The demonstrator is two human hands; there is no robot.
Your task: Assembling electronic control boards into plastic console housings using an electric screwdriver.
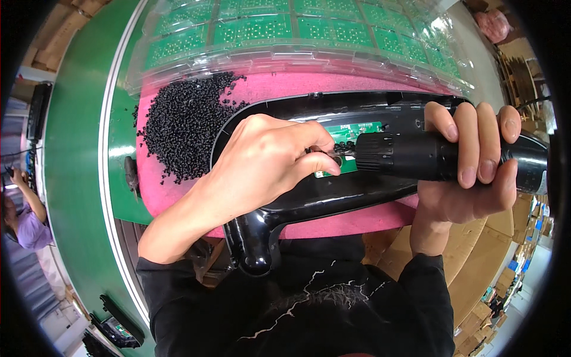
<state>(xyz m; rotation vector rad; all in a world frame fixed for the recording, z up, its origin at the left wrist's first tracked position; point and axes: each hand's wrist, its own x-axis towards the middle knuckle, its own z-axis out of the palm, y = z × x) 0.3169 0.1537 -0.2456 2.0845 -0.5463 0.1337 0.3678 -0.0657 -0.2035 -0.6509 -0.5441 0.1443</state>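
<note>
My right hand (479, 154) wraps round a black electric screwdriver (407, 156), held level with its tip pointing left. My left hand (267, 157) is closed in a pinch at the driver's tip, on a small dark piece that looks like a black screw. Both hands are over a glossy black plastic housing (351, 196), which lies open side up with a curved arm toward me. Inside it sits a green circuit board (364, 127), partly hidden by my fingers and the driver. Small black pieces (344, 147) show beside the driver's tip.
A large heap of small black screws (184, 125) lies on the pink mat (285, 82) at the left. Clear trays of green circuit boards (253, 28) stand behind. A dark hand tool (131, 174) rests at the mat's left edge. Another person (33, 223) sits far left.
</note>
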